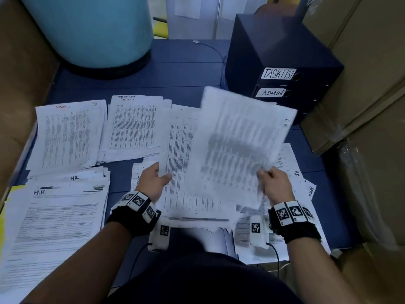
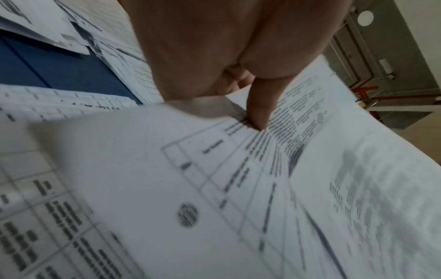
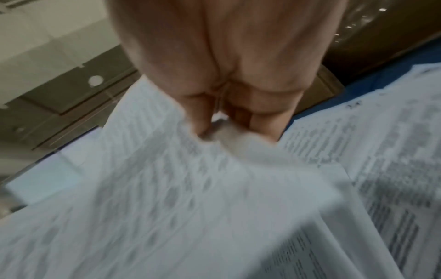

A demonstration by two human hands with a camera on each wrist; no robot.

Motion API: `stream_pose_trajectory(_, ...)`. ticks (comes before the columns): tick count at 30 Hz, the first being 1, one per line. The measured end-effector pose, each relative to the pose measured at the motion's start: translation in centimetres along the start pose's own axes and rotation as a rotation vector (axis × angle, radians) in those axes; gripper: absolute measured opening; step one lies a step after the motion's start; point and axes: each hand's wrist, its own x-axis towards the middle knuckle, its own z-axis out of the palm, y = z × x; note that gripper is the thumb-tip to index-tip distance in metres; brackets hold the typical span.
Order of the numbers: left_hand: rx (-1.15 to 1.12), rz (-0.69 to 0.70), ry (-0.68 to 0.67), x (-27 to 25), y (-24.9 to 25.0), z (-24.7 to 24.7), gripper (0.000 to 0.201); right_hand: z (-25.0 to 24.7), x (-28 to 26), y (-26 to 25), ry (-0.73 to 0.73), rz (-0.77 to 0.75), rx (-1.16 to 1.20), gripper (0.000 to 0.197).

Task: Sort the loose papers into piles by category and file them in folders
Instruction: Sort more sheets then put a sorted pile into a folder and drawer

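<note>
My left hand [image 1: 156, 179] holds a stack of printed papers [image 1: 182, 163] by its left edge above the blue table; its thumb [image 2: 259, 109] lies across the top sheet [image 2: 190, 179]. Pinched in my right hand [image 1: 268, 175] is a single printed sheet [image 1: 238, 145], lifted and blurred, tilted over the stack. The right wrist view shows the fingers [image 3: 241, 117] clamped on that sheet's [image 3: 179, 198] edge. Sorted piles lie on the left: an ADMIN pile [image 1: 68, 134], a task list pile [image 1: 134, 126] and an HR pile [image 1: 54, 220].
A dark file box [image 1: 282, 62] labelled TASKLIST and ADMIN stands at the back right. A large blue drum [image 1: 92, 29] stands at the back left. More loose papers [image 1: 291, 170] lie under my right hand. Cardboard boxes [image 1: 368, 84] line the right side.
</note>
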Motion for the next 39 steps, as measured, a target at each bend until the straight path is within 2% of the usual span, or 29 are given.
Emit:
stream_pose_trajectory(3, 0.036, 0.023, 0.053, 0.4, -0.1, -0.7, 0.022, -1.0, 1.3, 1.5, 0.32, 0.152, 0.019, 0.03)
stream_pose_trajectory(7, 0.036, 0.019, 0.103, 0.9, -0.3, -1.4, 0.021, -2.0, 2.0, 2.4, 0.407, 0.138, 0.077, 0.017)
stream_pose_trajectory(9, 0.019, 0.017, 0.114, 1.0, -0.4, -1.4, 0.022, -1.9, 1.9, 2.2, 0.361, 0.08, 0.119, 0.013)
stream_pose_trajectory(13, 0.044, 0.033, 0.107, 0.9, 0.0, -1.3, 0.025, -0.6, 0.8, 0.9, 0.16, -0.034, 0.225, 0.013)
stream_pose_trajectory(19, -0.081, 0.047, 0.071, 0.3, 1.4, -0.7, 0.026, 2.1, 0.5, 0.2, -0.147, -0.038, 0.124, 0.014)
stream_pose_trajectory(23, -0.127, 0.085, 0.026, -0.3, 2.2, -0.3, 0.023, 4.0, -0.3, -0.2, -0.266, -0.009, 0.106, 0.012)
stream_pose_trajectory(28, -0.068, 0.053, 0.022, -0.1, 1.0, -0.7, 0.019, 4.8, -0.5, 0.8, -0.265, 0.069, 0.165, 0.009)
stream_pose_trajectory(32, 0.023, 0.052, 0.071, -0.3, 1.2, -0.4, 0.02, 4.3, -0.2, 1.5, -0.288, 0.065, 0.092, 0.022)
stream_pose_trajectory(34, 0.069, 0.077, 0.074, -0.5, 1.6, -0.3, 0.02, 3.7, 0.2, 1.4, -0.243, 0.061, 0.104, 0.03)
stream_pose_trajectory(36, 0.103, 0.081, 0.069, -0.5, 2.0, -0.4, 0.029, 2.7, 0.7, 1.4, -0.156, 0.088, 0.129, 0.044)
stream_pose_trajectory(37, 0.129, 0.086, 0.057, -0.5, 2.3, -0.4, 0.035, 2.0, 0.9, 1.4, -0.095, 0.099, 0.153, 0.042)
stream_pose_trajectory(39, 0.165, 0.113, 0.035, -0.7, 3.0, -0.6, 0.043, 0.2, 1.6, 1.7, 0.014, 0.093, 0.219, 0.012)
